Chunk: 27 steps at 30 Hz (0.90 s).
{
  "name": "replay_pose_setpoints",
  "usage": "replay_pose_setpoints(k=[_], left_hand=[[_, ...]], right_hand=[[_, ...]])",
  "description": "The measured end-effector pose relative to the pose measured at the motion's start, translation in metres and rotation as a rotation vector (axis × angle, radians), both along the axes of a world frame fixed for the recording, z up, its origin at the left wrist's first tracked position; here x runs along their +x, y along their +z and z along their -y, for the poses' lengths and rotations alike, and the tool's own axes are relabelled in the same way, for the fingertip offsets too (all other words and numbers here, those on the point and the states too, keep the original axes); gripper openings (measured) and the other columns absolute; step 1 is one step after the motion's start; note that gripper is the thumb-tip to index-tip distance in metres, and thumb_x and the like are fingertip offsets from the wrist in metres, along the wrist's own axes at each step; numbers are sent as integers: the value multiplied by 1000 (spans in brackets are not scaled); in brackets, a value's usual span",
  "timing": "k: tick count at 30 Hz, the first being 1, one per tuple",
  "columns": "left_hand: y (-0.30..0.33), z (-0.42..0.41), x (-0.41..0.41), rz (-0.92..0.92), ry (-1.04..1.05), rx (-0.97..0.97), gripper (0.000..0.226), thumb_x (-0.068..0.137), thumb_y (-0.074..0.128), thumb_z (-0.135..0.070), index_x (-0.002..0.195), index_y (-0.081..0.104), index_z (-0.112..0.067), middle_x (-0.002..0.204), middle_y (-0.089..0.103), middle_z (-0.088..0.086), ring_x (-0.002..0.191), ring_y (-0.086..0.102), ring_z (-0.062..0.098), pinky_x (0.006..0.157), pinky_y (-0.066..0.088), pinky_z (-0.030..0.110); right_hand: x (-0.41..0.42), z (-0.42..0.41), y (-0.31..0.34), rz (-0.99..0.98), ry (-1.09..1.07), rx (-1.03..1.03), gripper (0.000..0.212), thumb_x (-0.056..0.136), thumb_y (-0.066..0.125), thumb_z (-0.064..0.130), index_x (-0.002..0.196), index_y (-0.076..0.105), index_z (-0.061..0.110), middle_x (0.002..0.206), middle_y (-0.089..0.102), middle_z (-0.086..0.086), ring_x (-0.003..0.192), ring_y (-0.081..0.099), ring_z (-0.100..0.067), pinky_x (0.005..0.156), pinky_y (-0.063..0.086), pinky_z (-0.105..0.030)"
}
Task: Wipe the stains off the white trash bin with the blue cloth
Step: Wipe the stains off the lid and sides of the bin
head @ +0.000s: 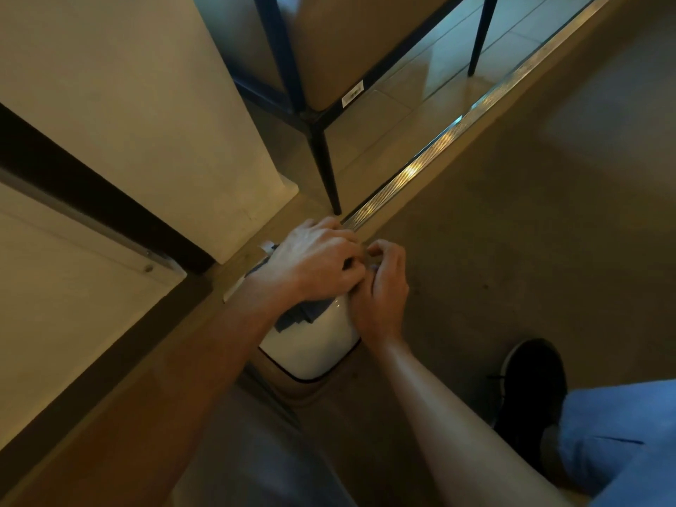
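The left hand (314, 261) presses the blue cloth (300, 316) on the white trash bin (314, 351), fingers curled over it. The right hand (384, 287) holds the bin's far right side with curled grip.

A dim corner where cream wall meets tan floor

A dark-legged chair (322, 104) stands on glossy tiles (439, 67) beyond a ribbed metal threshold strip (457, 133); a dark band (91, 192) crosses the cream wall (128, 86).

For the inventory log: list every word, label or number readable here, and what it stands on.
No text can be read.
White sticker on the underside of the chair seat: dark print, perhaps a barcode, too small and blurred to read.
White trash bin and blue cloth: no visible lettering.
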State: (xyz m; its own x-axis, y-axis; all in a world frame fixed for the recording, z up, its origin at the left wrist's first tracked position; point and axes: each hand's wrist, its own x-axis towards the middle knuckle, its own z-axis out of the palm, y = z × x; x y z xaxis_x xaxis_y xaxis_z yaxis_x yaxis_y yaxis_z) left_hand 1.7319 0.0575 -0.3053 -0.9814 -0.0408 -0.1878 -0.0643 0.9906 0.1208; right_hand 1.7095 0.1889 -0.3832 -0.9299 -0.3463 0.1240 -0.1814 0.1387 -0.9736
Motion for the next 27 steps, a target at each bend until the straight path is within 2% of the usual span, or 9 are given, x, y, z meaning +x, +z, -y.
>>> replay_pose_setpoints(k=[1, 3, 5, 10, 13, 16, 21, 24, 27], left_hand=[[1, 7, 0, 12, 26, 32, 33, 102, 38, -49, 113, 67, -36, 118, 59, -12, 107, 36, 6, 89, 28, 33], [2, 27, 0, 54, 163, 74, 35, 104, 38, -49, 118, 67, -36, 122, 58, -9, 112, 41, 12, 88, 31, 36], [2, 35, -2, 80, 270, 63, 38, 104, 36, -48, 119, 68, -34, 122, 58, -6, 118, 45, 19, 87, 34, 38], [1, 11, 2, 74, 49, 6, 44, 97, 29, -55, 110, 67, -36, 112, 59, -11, 114, 46, 15, 92, 39, 38], [7, 34, -2, 101, 209, 79, 41, 102, 34, -51, 115, 69, -33, 120, 60, -7, 117, 46, 17, 88, 40, 38], [9, 40, -10, 173, 391, 122, 31, 105, 39, -44, 103, 66, -28, 112, 61, 3, 107, 54, 20, 80, 45, 36], [2, 4, 3, 78, 59, -15, 49, 96, 27, -55, 108, 69, -34, 112, 60, -12, 114, 47, 14, 88, 37, 35], [5, 28, -4, 174, 206, 47, 39, 104, 34, -51, 111, 67, -32, 114, 60, -6, 107, 53, 16, 76, 40, 32], [10, 41, -14, 232, 396, 140, 34, 105, 39, -45, 101, 66, -26, 100, 64, 3, 84, 61, 16, 65, 44, 31]], right_hand=[[0, 1, 0, -3, -5, 9, 20, 93, 48, 15, 113, 51, 13, 109, 53, -4, 81, 58, -9, 66, 51, -32], [2, 6, 3, -21, -14, 21, 26, 88, 44, 15, 113, 53, 12, 108, 53, -3, 85, 55, -1, 68, 45, -13], [3, 9, 3, -34, -16, 36, 27, 87, 43, 12, 112, 53, 12, 107, 53, -2, 85, 53, 5, 67, 40, -6], [3, 9, 0, -24, -19, 15, 22, 89, 44, 13, 109, 51, 19, 102, 55, 3, 85, 56, 3, 65, 42, -11], [3, 11, -1, -39, -18, 27, 25, 86, 44, 10, 109, 51, 18, 102, 53, 3, 85, 53, 7, 70, 38, -4], [2, 12, -2, -24, -22, 39, 26, 86, 44, 10, 110, 51, 20, 103, 52, 4, 85, 52, 6, 71, 38, -4], [2, 9, -3, -16, 4, 4, 20, 91, 49, 12, 108, 48, 24, 101, 53, 5, 85, 57, -1, 65, 43, -13], [3, 11, -1, -14, 11, 34, 24, 87, 43, 19, 110, 50, 21, 104, 54, 3, 86, 53, 1, 71, 39, -6], [3, 14, 1, -22, -3, 55, 27, 85, 42, 12, 109, 53, 14, 103, 53, 1, 84, 50, 2, 73, 36, -2]])
